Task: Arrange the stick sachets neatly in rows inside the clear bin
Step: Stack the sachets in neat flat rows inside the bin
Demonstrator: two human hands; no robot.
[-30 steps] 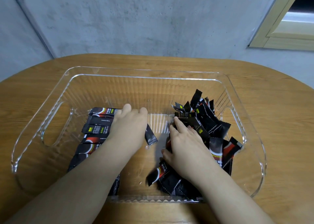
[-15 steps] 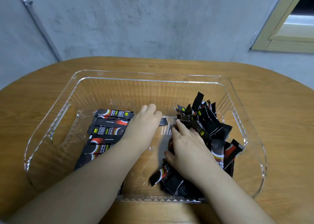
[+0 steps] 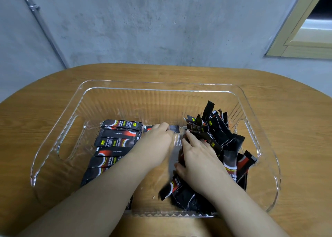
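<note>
A clear plastic bin stands on the wooden table. At its left, several black-and-red stick sachets lie side by side in a neat row. A loose pile of sachets fills the right side, some standing on end. My left hand is at the bin's middle, its fingers closed on one sachet that lies crosswise just right of the row's far end. My right hand rests flat on the pile with fingers spread; what lies under its palm is hidden.
The round wooden table reaches past the bin on all sides. A grey concrete wall stands behind it, with a pale door frame at the upper right. The bin's floor shows bare between the row and the pile.
My left hand has carried one sachet away from me and turned it from slanted to crosswise beside the row's far end. My right hand has stayed on the pile.
</note>
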